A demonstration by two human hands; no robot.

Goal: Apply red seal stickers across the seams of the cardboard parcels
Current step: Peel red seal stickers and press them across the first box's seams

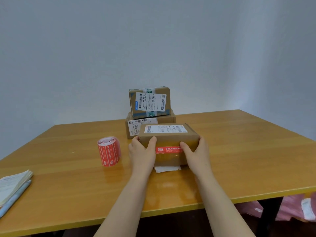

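Observation:
A small cardboard parcel (168, 141) stands on the wooden table (68, 177) in front of me, with a white shipping label on top. A red seal sticker (168, 150) runs across its near face over clear tape. My left hand (142, 154) grips the parcel's left end, thumb on the near face. My right hand (195, 155) grips the right end, its thumb covering the sticker's right tip. A white strip of backing paper (167, 168) lies on the table under the parcel's near edge. A roll of red stickers (109, 151) stands to the left.
Two more labelled cardboard parcels are stacked behind, the upper one (149, 101) on the lower one (135, 127). A notepad (12, 185) and a light blue pen (15, 197) lie at the table's left edge. Pink bags (294, 209) sit below the table at right.

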